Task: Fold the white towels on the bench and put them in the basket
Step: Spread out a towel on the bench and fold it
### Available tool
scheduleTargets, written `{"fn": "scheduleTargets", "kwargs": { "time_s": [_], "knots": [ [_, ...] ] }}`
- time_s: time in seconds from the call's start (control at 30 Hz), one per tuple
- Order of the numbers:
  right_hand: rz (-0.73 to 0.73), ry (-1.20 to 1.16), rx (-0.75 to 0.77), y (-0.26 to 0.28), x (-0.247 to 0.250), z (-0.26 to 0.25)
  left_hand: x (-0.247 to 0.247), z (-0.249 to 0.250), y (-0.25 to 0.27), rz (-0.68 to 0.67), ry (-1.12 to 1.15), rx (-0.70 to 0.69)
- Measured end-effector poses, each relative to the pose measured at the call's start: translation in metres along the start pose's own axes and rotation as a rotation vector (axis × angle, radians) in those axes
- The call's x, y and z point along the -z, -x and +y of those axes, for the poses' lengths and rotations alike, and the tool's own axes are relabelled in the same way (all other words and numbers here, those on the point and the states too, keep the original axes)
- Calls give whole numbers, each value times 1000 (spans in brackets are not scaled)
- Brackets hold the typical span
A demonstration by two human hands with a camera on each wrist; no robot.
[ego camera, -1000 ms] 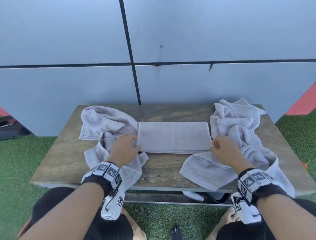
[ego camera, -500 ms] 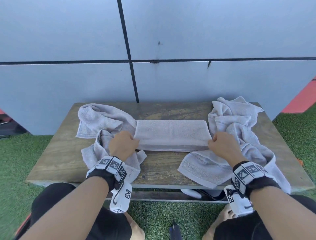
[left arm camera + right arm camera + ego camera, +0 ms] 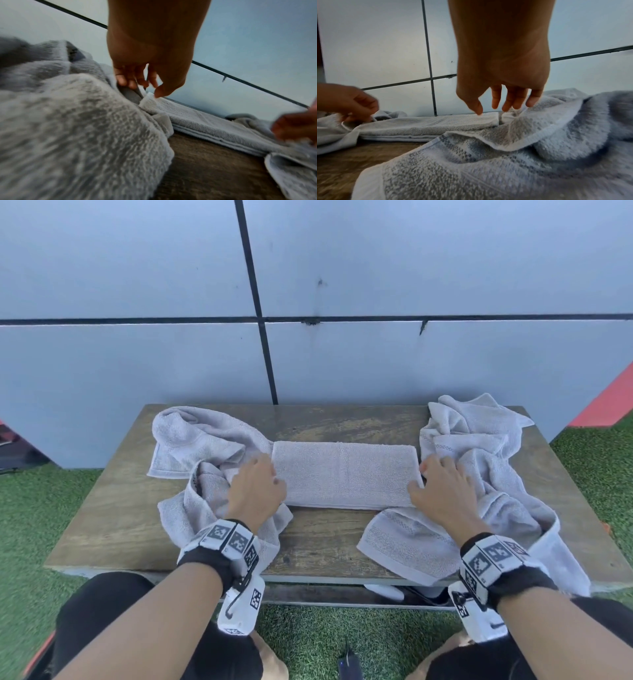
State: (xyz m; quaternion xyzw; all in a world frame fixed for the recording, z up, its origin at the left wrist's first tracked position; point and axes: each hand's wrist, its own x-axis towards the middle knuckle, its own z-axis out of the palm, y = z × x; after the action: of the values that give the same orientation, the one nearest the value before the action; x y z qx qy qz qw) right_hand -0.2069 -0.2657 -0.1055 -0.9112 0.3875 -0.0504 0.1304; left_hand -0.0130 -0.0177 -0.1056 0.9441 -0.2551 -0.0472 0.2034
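Observation:
A folded white towel lies flat across the middle of the wooden bench. My left hand sits at its left end, fingers loose; in the left wrist view the hand has its thumb tip touching the towel's corner. My right hand sits at the right end. There the hand hangs with straight fingers, thumb tip on the folded towel, the other fingers on a crumpled towel. Neither hand grips anything. No basket is in view.
A crumpled white towel lies at the bench's left, another at the right, draping over the front edge. A grey panelled wall rises just behind the bench. Green turf surrounds it. Something white and black lies under the bench.
Both hands, curled on the towel's near corners a second ago, carried that edge away from me, folding the towel narrower. Their fingers have now loosened and let go.

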Motion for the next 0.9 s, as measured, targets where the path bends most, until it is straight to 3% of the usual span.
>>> {"fn": "scheduleTargets", "kwargs": {
  "time_s": [0.13,0.2,0.37,0.47,0.63,0.9],
  "knots": [
    [7,-56,229,-15,-24,-31,-26,27,-19,40,48,-314],
    [-27,-61,302,-24,-36,-53,-45,43,-32,-28,21,-360],
    [-183,4,341,-39,-72,-81,-91,59,-45,-196,-144,-341],
    [-217,16,328,-41,-88,-73,-104,50,-43,-159,-235,-366],
    [-188,44,335,-41,-92,-68,-107,46,-42,-106,-197,-374],
    [-149,14,233,-36,-85,-54,-99,28,-42,-68,-162,-278]
  ]
}}
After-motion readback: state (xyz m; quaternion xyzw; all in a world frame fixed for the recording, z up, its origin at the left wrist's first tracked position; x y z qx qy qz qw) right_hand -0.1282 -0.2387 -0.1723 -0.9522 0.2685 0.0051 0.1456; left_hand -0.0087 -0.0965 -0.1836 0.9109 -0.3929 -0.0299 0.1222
